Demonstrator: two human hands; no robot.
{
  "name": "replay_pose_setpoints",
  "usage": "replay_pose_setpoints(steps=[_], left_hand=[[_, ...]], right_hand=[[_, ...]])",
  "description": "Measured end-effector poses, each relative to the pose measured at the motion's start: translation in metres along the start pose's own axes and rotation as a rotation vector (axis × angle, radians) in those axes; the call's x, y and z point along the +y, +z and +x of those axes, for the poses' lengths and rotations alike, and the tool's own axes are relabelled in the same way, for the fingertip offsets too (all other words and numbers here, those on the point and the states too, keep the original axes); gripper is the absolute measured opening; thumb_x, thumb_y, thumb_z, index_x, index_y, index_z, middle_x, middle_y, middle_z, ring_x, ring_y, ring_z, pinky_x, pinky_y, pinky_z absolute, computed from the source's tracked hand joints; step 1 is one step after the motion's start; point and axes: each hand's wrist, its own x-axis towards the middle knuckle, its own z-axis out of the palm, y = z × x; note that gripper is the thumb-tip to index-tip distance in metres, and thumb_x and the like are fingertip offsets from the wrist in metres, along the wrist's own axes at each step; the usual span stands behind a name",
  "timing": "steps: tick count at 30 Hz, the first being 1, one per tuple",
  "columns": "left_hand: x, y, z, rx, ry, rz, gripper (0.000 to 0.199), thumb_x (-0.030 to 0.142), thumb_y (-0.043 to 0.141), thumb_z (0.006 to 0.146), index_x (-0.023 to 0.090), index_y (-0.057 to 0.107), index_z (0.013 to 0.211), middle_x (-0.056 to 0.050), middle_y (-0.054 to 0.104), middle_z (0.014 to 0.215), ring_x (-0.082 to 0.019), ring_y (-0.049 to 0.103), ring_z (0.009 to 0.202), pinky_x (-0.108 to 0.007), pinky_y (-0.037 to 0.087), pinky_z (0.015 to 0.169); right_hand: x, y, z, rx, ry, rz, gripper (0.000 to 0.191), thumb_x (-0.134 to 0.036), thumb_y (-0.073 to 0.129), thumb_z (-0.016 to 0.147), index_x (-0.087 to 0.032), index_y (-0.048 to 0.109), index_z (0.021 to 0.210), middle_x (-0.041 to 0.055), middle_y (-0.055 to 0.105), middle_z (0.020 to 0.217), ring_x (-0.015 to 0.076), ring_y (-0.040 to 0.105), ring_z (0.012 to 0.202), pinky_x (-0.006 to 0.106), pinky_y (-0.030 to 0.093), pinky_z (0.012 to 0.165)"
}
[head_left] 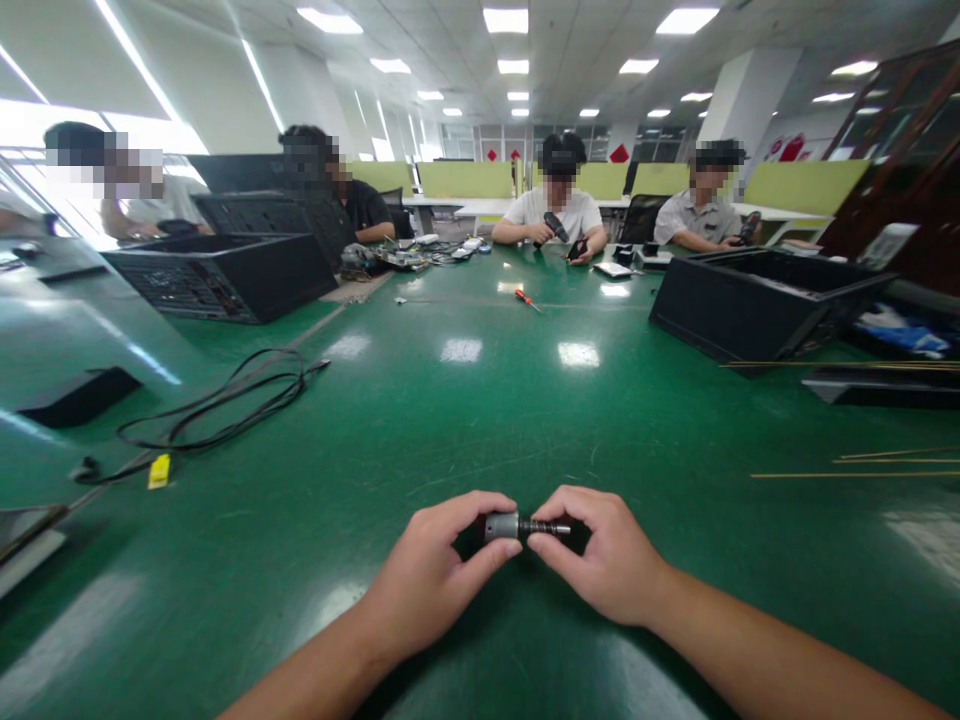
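Observation:
Low in the middle of the view, a small metal part lies level between my two hands, just above the green table [480, 400]. Its left end is a grey cylinder [502, 526], pinched between the thumb and fingers of my left hand [431, 570]. From the cylinder a thin dark shaft [551, 527] with ridges runs to the right and ends in a bright tip. My right hand [607, 560] pinches this shaft near the cylinder with thumb and forefinger. Both hands' fingertips are close together.
Black computer cases stand at left [277, 275] and right [757, 310]. A coiled black cable [225, 405] with a yellow tag [159, 471] lies at left. A red screwdriver [527, 299] is farther back. Thin rods [840, 475] lie at right. Several people sit across the table.

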Motion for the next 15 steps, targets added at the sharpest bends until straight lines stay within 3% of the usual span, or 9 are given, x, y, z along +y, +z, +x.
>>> replay_pose_setpoints(steps=[15], left_hand=[[-0.0001,-0.0009,0.0017,0.007,-0.009,0.014,0.022,0.026,0.071,0.087,0.027,0.069,0.109,0.003,0.076,0.099,-0.015,0.071,0.090,-0.025,0.053,0.083]], right_hand=[[0.0002,0.0007,-0.0003,0.011,0.011,-0.013,0.002,-0.020,0.070,0.084,-0.019,0.069,0.084,-0.0008,0.068,0.074,0.0145,0.062,0.068,0.026,0.042,0.065]])
